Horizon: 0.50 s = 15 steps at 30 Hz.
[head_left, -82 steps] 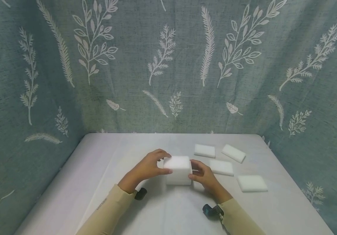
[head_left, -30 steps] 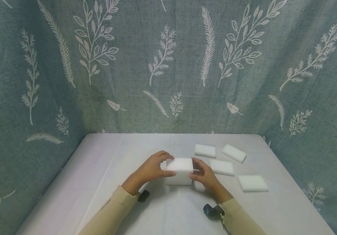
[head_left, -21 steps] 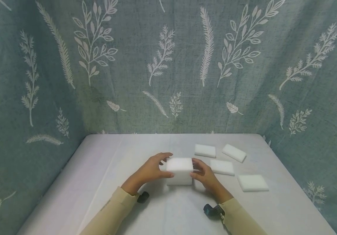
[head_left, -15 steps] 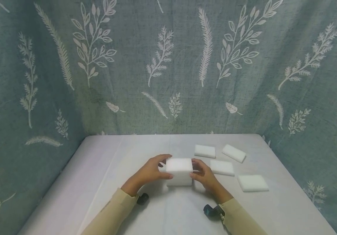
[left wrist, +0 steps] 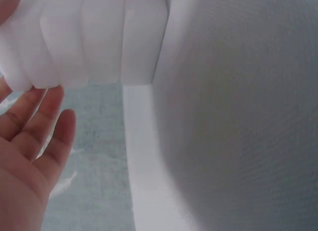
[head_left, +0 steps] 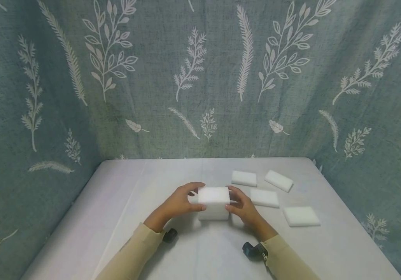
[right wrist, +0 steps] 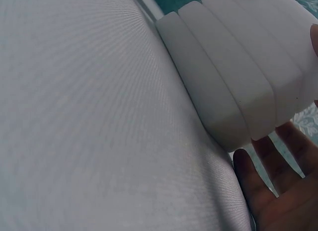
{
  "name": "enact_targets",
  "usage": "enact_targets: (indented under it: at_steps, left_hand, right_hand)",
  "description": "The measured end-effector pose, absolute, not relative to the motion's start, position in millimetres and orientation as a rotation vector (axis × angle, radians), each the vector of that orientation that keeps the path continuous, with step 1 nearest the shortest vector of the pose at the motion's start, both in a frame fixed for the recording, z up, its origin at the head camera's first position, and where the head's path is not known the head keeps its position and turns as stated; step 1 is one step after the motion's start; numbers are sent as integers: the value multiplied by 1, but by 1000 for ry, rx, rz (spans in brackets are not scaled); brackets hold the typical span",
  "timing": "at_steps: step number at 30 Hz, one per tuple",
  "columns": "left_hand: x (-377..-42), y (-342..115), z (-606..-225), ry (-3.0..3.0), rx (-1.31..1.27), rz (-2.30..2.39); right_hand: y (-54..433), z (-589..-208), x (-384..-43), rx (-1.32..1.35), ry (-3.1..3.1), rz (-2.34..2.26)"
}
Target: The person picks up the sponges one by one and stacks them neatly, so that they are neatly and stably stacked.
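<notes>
A stack of several white sponge blocks [head_left: 213, 203], which look like melamine sponges, stands on the table between both hands. My left hand [head_left: 176, 201] holds its left side, thumb on the front and fingers toward the back corner. From the other side my right hand [head_left: 244, 209] holds it, thumb at the front right edge and fingers behind. In the left wrist view the layers of the stack [left wrist: 102, 39] lie flush, with fingertips at their back edge. The right wrist view shows the bottom sponge [right wrist: 208, 82] on the cloth and fingertips along the stack's far side.
Right of the stack lie several loose white sponges, among them a near one [head_left: 301, 216], one beside the right hand [head_left: 265, 198] and two farther back, one of them tilted [head_left: 279, 181]. A white cloth covers the table [head_left: 151, 175]. Patterned green curtains [head_left: 158, 128] surround it.
The top of the stack has shifted slightly right and now sits squarer over the lower layers. My left hand moved right with it, its fingertips lowering from the top. Loose sponges stayed put.
</notes>
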<state>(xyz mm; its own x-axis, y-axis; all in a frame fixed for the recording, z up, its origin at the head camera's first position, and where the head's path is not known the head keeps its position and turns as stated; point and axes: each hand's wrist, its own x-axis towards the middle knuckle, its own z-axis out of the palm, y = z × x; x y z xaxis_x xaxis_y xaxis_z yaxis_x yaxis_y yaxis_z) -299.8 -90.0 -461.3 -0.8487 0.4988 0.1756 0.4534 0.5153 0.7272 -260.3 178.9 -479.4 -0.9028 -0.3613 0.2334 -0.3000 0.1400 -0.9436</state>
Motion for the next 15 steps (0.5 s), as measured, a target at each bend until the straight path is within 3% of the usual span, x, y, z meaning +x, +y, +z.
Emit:
enact_targets:
  at_steps: [7, 15]
  left_hand:
    - [-299, -90, -460, 2673, 834, 1281]
    - [-300, -92, -461, 2677, 870, 1287]
  right_hand:
    - [183, -504, -275, -672, 2372, -1912]
    - [181, -481, -262, -690, 2353, -1897]
